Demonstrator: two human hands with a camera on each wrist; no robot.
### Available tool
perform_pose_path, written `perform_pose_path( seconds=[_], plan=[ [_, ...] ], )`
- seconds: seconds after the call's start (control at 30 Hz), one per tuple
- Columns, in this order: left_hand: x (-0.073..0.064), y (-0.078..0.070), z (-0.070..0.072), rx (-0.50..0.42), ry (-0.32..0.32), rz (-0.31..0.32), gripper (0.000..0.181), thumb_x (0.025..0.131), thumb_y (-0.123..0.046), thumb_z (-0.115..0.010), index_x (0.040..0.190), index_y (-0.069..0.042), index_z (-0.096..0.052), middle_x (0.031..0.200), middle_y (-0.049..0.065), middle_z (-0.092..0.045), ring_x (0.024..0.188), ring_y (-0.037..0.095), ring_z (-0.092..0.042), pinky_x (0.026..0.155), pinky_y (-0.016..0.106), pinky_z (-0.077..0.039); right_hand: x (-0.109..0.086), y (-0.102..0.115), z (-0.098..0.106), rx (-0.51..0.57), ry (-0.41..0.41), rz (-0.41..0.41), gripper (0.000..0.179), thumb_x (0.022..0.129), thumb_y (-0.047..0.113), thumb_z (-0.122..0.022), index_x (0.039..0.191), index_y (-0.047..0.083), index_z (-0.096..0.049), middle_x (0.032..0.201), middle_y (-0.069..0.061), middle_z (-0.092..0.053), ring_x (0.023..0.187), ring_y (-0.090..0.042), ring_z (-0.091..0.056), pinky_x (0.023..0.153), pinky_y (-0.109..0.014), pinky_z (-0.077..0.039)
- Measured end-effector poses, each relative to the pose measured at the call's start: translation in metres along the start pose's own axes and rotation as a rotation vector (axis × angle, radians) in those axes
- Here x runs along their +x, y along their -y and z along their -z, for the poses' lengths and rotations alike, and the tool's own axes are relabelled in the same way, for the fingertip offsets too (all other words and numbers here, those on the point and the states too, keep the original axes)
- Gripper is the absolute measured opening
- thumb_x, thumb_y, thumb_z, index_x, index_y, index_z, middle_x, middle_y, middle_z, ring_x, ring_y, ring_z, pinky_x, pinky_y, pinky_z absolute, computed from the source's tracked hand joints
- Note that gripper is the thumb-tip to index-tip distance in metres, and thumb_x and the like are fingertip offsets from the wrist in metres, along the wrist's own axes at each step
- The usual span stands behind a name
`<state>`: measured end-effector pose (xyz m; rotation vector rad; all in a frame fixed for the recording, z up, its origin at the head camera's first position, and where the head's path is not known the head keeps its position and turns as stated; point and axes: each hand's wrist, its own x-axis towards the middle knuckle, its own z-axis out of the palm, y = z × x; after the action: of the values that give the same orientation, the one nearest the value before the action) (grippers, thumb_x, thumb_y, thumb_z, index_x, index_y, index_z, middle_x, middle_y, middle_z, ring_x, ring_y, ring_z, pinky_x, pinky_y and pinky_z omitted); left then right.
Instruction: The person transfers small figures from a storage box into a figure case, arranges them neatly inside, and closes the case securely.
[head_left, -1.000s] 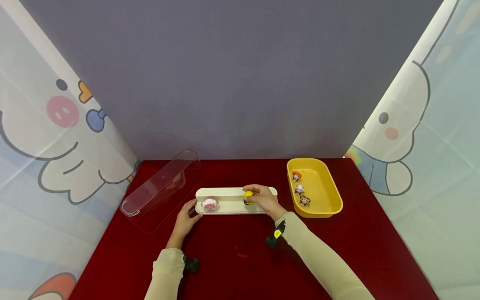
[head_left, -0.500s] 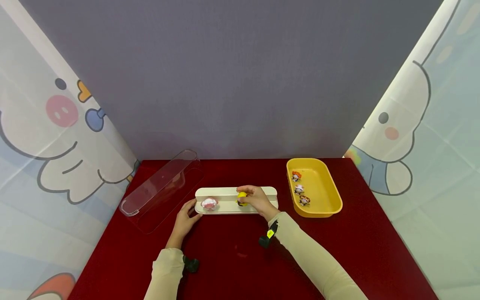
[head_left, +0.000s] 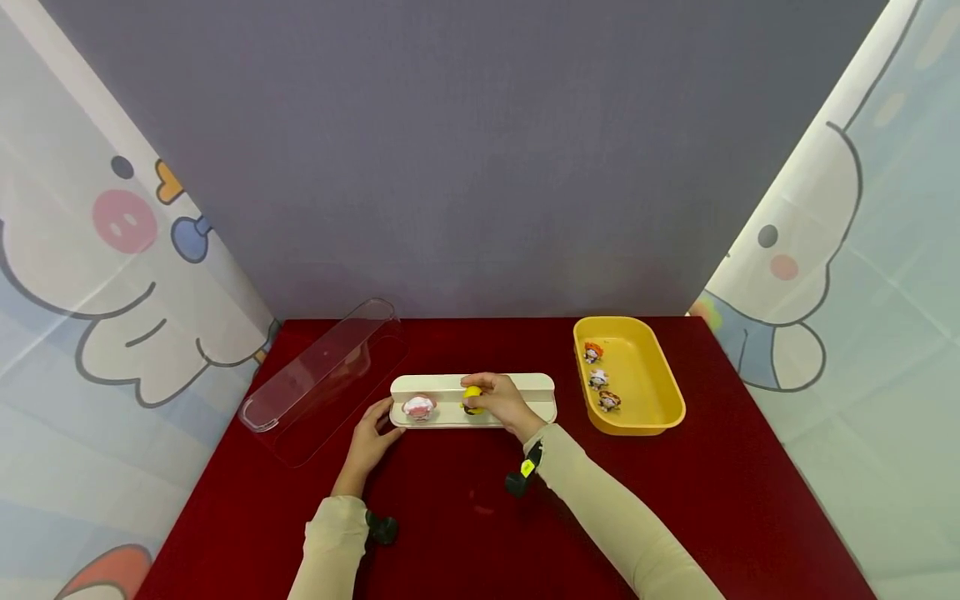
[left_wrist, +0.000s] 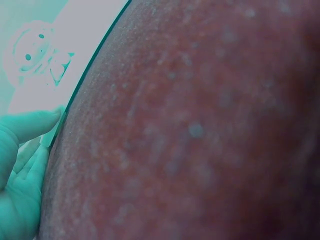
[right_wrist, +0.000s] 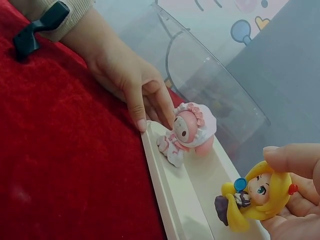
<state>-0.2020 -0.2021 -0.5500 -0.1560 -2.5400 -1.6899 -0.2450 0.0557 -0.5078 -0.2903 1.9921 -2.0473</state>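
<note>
A cream two-step display stand (head_left: 534, 383) lies lengthwise on the table, with a pink-and-white hooded figurine (head_left: 418, 407) upright near its left end. My left hand (head_left: 366, 443) holds that end, its thumb on the front edge and its fingers round the side. Between thumb and fingers, my right hand (head_left: 501, 405) pinches a yellow-haired girl figurine (right_wrist: 264, 192) by its head. It hangs tilted over the stand, to the right of the pink one. In the left wrist view, red cloth fills most of the frame and the left hand's thumb (left_wrist: 37, 125) shows at the stand.
A clear plastic cover (head_left: 318, 375) lies slanted at the left back. A yellow tray (head_left: 648, 379) stands at the right, with 3 small figurines (head_left: 598, 379) along its left side. Red cloth (head_left: 465, 500) covers the table; a grey wall (head_left: 480, 167) rises behind.
My right hand has moved left along the stand with the yellow-haired figurine, closer to the pink one. The left hand has stayed at the stand's end.
</note>
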Motion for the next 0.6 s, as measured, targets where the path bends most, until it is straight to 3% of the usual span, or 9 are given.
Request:
perform_pose_path(
  seconds=[0.23,0.43,0.6],
  plan=[
    [0.007,0.031,-0.002,0.013,-0.006,0.011,0.062,0.079,0.010,-0.069,0.135,0.011,-0.042,0.138,0.030,-0.038,0.125,0.045,-0.041,0.104,0.047,-0.040,0.003,-0.001,-0.008,0.003,-0.004,-0.030,0.035,0.080,-0.010,-0.066,0.114,-0.012,-0.060,0.120,-0.023,-0.059,0.099,-0.021,-0.060,0.081,-0.020,-0.054],
    [0.009,0.036,-0.003,0.031,-0.018,-0.012,0.062,0.078,0.008,-0.071,0.134,0.011,-0.044,0.137,0.029,-0.040,0.124,0.045,-0.043,0.101,0.046,-0.041,0.004,-0.002,-0.012,0.023,0.009,-0.035,0.035,0.079,-0.011,-0.066,0.114,-0.014,-0.059,0.119,-0.027,-0.058,0.101,-0.029,-0.060,0.076,-0.016,-0.054],
    [0.010,0.036,-0.003,0.018,-0.005,0.008,0.062,0.079,0.009,-0.069,0.136,0.010,-0.042,0.138,0.029,-0.038,0.125,0.045,-0.041,0.104,0.048,-0.040,-0.002,0.013,-0.016,0.010,0.045,-0.034,0.037,0.081,-0.012,-0.063,0.116,-0.018,-0.055,0.122,-0.032,-0.054,0.107,-0.041,-0.055,0.076,-0.016,-0.053]
  ],
)
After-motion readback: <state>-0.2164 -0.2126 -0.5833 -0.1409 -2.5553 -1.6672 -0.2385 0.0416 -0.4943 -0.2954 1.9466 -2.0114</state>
